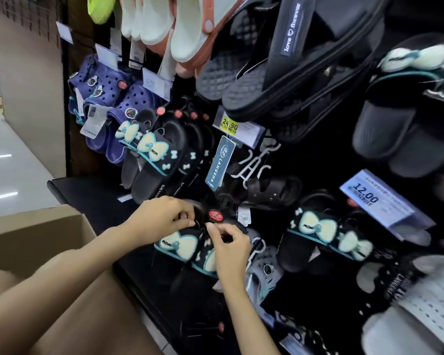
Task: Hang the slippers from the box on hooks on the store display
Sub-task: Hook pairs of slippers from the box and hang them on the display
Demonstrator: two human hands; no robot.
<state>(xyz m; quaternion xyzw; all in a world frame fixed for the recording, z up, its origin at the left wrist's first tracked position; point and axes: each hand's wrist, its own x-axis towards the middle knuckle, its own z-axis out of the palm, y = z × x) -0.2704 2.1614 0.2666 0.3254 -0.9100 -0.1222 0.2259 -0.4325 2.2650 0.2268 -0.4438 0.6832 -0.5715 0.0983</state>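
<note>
Both hands pinch the top of black bow slippers against the display.

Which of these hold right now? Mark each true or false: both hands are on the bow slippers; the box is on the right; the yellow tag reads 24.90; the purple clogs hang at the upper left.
1. Both the left hand and right hand are on the bow slippers: true.
2. The cardboard box is on the right: false, it sits at the left.
3. The yellow price tag reads 24.90: true.
4. The purple clogs hang at the upper left: true.
</note>
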